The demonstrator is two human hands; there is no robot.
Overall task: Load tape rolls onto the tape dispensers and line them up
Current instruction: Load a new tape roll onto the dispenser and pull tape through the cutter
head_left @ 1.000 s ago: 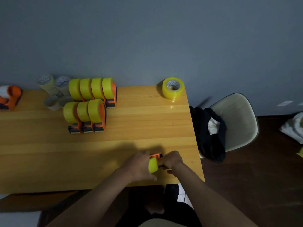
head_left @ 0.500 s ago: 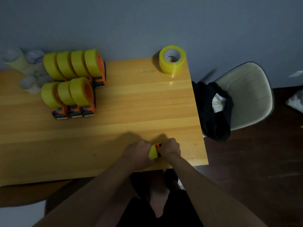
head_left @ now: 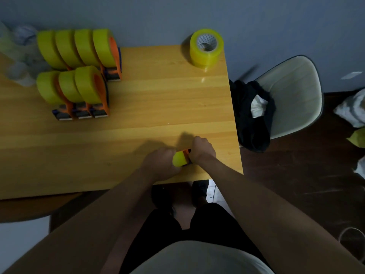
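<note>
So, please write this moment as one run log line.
both hands grip tape dispenser | near table edge | spare roll unloaded

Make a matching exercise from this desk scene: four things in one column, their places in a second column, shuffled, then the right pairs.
Things:
1. loose tape roll
2. row of four loaded dispensers
3. row of three loaded dispensers
4. dispenser being loaded

Places:
A. between both hands, near edge
B. far right corner, lying flat
C. far left, against the wall
D. just in front of the back row

Pairs: 1-B, 2-C, 3-D, 4-A
</note>
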